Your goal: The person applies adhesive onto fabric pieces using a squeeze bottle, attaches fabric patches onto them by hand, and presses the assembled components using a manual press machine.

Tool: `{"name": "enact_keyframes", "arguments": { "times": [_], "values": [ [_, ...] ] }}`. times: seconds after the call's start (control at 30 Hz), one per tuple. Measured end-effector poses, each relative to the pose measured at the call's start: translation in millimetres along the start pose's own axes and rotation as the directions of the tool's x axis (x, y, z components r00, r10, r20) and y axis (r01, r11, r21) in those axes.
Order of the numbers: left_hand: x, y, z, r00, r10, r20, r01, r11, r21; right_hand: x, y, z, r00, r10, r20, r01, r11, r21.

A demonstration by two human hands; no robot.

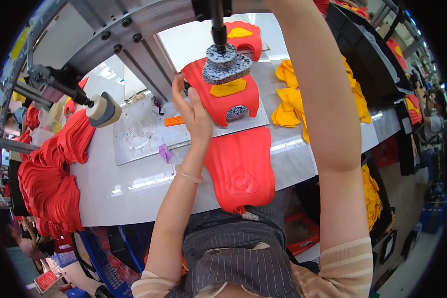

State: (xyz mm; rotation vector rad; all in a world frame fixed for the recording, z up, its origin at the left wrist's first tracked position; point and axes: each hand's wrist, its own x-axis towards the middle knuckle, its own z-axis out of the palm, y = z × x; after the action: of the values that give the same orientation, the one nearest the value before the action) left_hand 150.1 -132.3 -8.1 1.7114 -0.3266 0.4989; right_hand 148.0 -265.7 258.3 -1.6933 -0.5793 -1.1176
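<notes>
My left hand [189,111] is at the left edge of a red molded sheet piece [202,84], fingers stretched up along it and thumb apart. This piece carries a yellow patch [228,88] and has an arched cut-out through which a speckled surface shows. Just above it hangs a speckled pad [227,67] on a press rod. Nearer to me, a second red piece [241,164] with a round raised mark lies on the table, reaching over its front edge. My right arm [325,99] stretches up past the top of the picture, so the right hand is out of sight.
Piled red pieces [49,188] lie at left, near a cream-and-grey pad [104,110]. Yellow pieces [288,104] lie at right. Another red piece with a yellow patch [240,33] is behind the press. An orange strip [174,121] and purple scrap [166,153] lie nearby.
</notes>
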Motion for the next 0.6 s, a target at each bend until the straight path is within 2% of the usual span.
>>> {"name": "enact_keyframes", "arguments": {
  "times": [0.03,0.07,0.1,0.17,0.2,0.23,0.33,0.37,0.47,0.5,0.53,0.6],
  "values": [
    [5.8,4.5,-3.3,0.996,0.027,0.085,-0.024,0.999,-0.039,-10.3,-15.7,4.5,0.999,-0.050,0.002,0.050,0.999,-0.007],
    [12.9,7.0,-5.3,0.985,0.057,0.161,-0.044,0.996,-0.082,-22.9,-21.6,9.4,0.985,-0.171,-0.021,0.171,0.985,0.003],
    [18.2,6.9,-7.0,0.972,0.043,0.229,-0.020,0.994,-0.103,-35.9,-10.8,10.5,0.944,-0.324,-0.067,0.325,0.946,-0.009],
    [29.2,5.8,-7.9,0.932,-0.025,0.362,0.072,0.991,-0.116,-63.4,9.7,15.9,0.793,-0.592,-0.146,0.589,0.806,-0.066],
    [32.2,5.6,-6.8,0.900,-0.073,0.430,0.132,0.985,-0.109,-73.0,13.1,14.1,0.811,-0.578,-0.088,0.560,0.811,-0.168],
    [29.5,7.0,-6.1,0.911,-0.114,0.397,0.132,0.991,-0.018,-82.4,16.6,12.3,0.826,-0.563,-0.029,0.535,0.800,-0.270],
    [21.7,-9.2,-4.4,0.926,-0.010,0.378,-0.025,0.996,0.087,-95.3,16.6,3.4,0.798,-0.598,0.071,0.579,0.731,-0.361],
    [19.9,-9.7,-4.0,0.928,-0.009,0.373,-0.023,0.996,0.081,-92.6,20.4,2.9,0.778,-0.621,0.089,0.608,0.711,-0.354],
    [15.3,-19.9,-3.4,0.935,0.024,0.355,-0.038,0.999,0.031,-111.2,19.5,-2.2,0.831,-0.479,0.283,0.556,0.711,-0.430],
    [17.7,-14.0,-4.7,0.916,-0.073,0.395,0.156,0.971,-0.182,-116.5,47.3,4.8,0.823,-0.493,0.281,0.568,0.702,-0.431],
    [14.2,-8.2,-8.9,0.905,-0.103,0.412,0.170,0.977,-0.130,-127.4,61.4,1.0,0.816,-0.496,0.298,0.578,0.674,-0.459],
    [4.4,-3.4,-20.5,0.947,-0.062,0.316,0.099,0.990,-0.102,-130.4,64.6,-3.2,0.797,-0.494,0.349,0.601,0.589,-0.540]
  ]
}}
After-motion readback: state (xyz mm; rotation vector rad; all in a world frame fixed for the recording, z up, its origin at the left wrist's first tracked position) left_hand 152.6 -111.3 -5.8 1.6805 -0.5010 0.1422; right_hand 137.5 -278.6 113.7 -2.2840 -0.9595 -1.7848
